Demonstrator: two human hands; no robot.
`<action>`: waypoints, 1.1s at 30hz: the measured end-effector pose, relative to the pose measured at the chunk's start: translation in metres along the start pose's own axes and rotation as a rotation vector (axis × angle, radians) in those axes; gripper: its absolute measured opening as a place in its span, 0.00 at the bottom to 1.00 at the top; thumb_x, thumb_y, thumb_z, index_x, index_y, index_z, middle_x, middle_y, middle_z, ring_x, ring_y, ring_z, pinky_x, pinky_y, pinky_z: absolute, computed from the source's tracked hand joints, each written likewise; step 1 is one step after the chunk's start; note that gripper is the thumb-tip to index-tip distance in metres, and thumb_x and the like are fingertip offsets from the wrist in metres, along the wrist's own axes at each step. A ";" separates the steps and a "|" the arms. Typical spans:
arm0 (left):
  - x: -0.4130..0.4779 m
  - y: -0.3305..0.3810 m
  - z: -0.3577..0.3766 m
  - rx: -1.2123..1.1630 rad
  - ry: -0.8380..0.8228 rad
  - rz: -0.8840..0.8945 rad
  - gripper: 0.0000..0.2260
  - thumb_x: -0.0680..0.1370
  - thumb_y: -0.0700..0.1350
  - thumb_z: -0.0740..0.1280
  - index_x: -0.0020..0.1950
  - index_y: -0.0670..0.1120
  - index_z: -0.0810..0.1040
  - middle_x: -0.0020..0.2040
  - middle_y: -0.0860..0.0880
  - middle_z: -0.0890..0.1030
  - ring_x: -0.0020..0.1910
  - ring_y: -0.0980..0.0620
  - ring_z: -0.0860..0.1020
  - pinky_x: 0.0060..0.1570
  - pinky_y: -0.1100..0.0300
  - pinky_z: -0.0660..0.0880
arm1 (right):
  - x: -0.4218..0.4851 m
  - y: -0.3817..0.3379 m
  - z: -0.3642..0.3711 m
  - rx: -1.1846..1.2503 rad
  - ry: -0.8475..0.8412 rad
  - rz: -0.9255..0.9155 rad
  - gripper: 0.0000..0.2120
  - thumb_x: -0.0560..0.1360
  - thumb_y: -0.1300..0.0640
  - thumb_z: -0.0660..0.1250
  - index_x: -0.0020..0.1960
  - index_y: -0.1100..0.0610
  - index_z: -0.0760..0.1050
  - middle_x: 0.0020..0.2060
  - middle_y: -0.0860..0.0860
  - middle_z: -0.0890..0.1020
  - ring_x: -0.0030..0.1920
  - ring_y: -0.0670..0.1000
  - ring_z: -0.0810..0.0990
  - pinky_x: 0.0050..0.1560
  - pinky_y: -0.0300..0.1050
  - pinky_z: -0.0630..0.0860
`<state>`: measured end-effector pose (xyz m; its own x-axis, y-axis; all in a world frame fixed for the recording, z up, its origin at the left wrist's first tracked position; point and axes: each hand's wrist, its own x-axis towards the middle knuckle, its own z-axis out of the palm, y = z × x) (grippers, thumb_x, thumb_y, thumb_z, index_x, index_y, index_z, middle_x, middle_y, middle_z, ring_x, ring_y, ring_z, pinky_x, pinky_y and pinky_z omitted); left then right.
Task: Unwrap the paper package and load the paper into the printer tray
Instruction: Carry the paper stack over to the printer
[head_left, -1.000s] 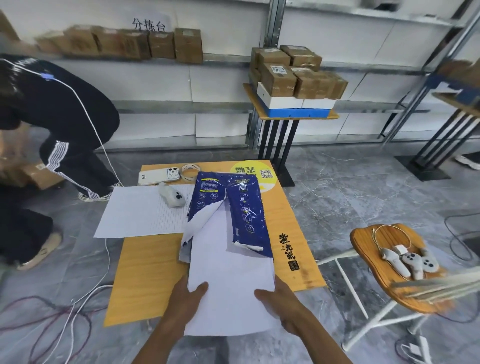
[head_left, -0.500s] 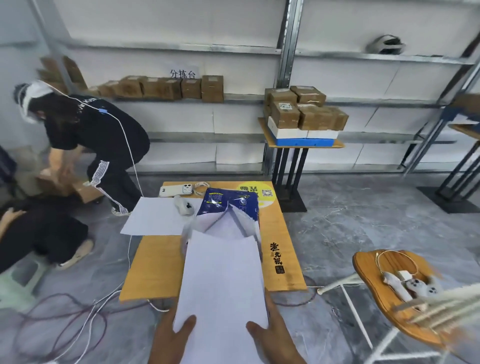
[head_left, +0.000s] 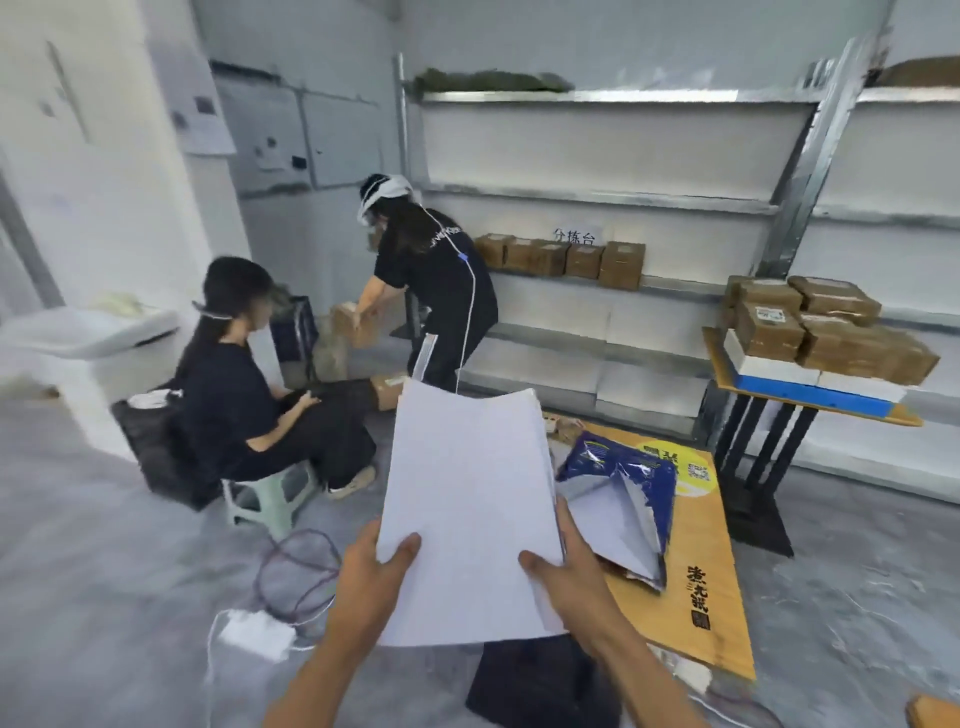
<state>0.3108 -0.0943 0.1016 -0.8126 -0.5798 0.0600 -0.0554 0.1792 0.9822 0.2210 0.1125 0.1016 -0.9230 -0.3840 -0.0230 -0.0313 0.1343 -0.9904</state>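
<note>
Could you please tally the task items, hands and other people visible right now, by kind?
Stack of white paper sheets: 1
Torn blue paper wrapper: 1
Left hand and right hand, holding the stack: 2
Seated person and bending person: 2
Total: 6

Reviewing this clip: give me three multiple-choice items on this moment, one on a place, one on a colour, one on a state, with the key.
1. Where is the torn wrapper?
A. on the orange table
B. on the shelf
C. on the floor

2. What colour is the wrapper's printed side?
A. red
B. blue
C. green

3. How is the paper stack held?
A. lying flat on the table
B. by one hand only
C. lifted in both hands

Key: 1 A, it lies open on the orange table. 2 B, its outer face is blue. 3 C, the left hand and right hand grip its near edge, clear of the table.
</note>
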 end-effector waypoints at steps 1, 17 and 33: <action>0.000 0.006 -0.020 -0.006 0.042 0.011 0.10 0.77 0.43 0.68 0.58 0.49 0.78 0.51 0.52 0.84 0.49 0.52 0.82 0.45 0.63 0.79 | 0.006 -0.011 0.018 -0.007 -0.036 -0.030 0.38 0.76 0.69 0.66 0.78 0.46 0.56 0.71 0.44 0.72 0.66 0.44 0.74 0.62 0.32 0.69; -0.147 0.039 -0.401 0.064 0.796 0.074 0.08 0.77 0.42 0.68 0.55 0.46 0.79 0.48 0.53 0.84 0.42 0.60 0.83 0.36 0.69 0.76 | -0.063 -0.145 0.409 0.068 -0.813 -0.310 0.38 0.75 0.69 0.68 0.78 0.46 0.59 0.70 0.42 0.74 0.67 0.44 0.75 0.70 0.46 0.69; -0.292 0.011 -0.546 0.214 1.483 -0.109 0.13 0.78 0.48 0.66 0.61 0.47 0.78 0.52 0.52 0.84 0.45 0.57 0.84 0.34 0.71 0.77 | -0.186 -0.169 0.675 0.117 -1.520 -0.406 0.39 0.76 0.70 0.67 0.79 0.48 0.56 0.70 0.44 0.74 0.68 0.42 0.75 0.56 0.23 0.72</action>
<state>0.8648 -0.3569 0.1916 0.5029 -0.8305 0.2394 -0.2632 0.1167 0.9577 0.6567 -0.4557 0.1809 0.3733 -0.9064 0.1979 -0.0759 -0.2424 -0.9672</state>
